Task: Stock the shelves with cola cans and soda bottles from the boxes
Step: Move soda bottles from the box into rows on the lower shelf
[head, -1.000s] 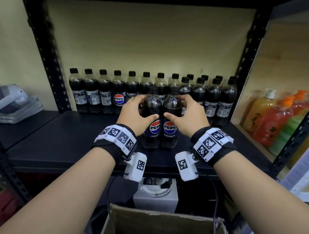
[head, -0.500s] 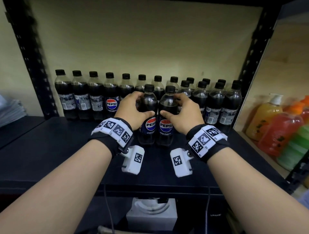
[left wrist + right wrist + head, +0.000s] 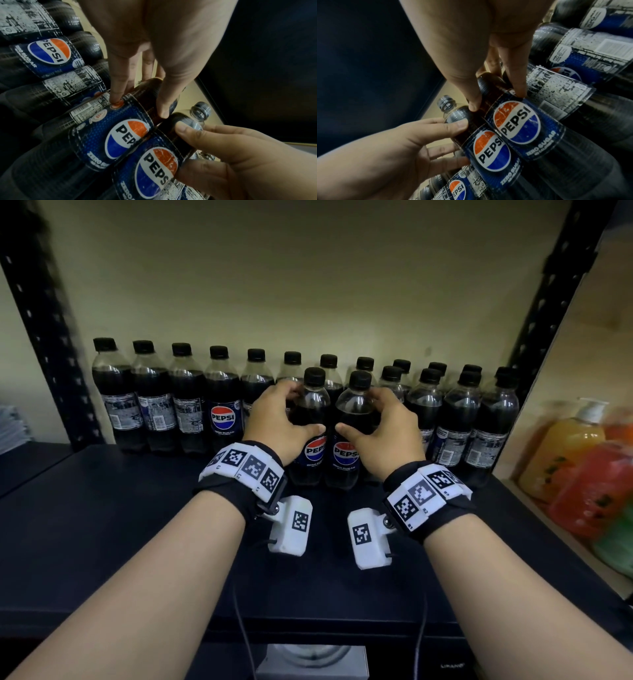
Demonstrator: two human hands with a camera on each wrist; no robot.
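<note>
**Both bottles pushed deeper onto the shelf**

Since a second ago the two held bottles have travelled back from the shelf's middle toward its rear edge, and now stand just in front of the back row; both hands have gone with them.

Largest first: the black shelf (image 3: 102, 508) carries everything, with bare dark surface toward its front edge; along its rear edge runs the back row of Pepsi bottles (image 3: 222, 405), upright and shoulder to shoulder, doubled to a second rank toward the right rear corner; beyond the right post stand soap dispensers (image 3: 561, 453), blurred.

The left hand (image 3: 274, 422) is wrapped round the left bottle (image 3: 313, 453), thumb across its front above the label, fingers behind; the right hand (image 3: 383, 433) grips the right bottle (image 3: 346, 457) likewise; the two bottles stand upright, touching side by side, logos facing forward.
</note>
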